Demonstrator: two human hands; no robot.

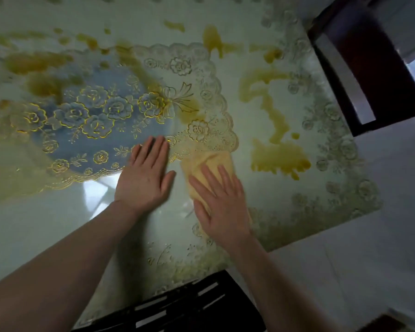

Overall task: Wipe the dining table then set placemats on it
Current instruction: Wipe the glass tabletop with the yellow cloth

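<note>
While yellow spills (279, 156) still mark the dining table (46, 226), I press my right hand (222, 207), fingers flat and spread, on the yellow cloth (222, 160); my left hand (145, 177) rests open beside it. Wiping continues; I judge the puddle at two o'clock comes next.

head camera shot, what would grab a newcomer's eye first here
The yellow-brown spill stands out first, in blotches and streaks across the right and far side of the table. Next come the two flat hands in the middle: the right hand presses a yellow cloth onto the surface, and the left hand lies open beside it at the edge of a lacy, gold-flowered placemat.
</note>
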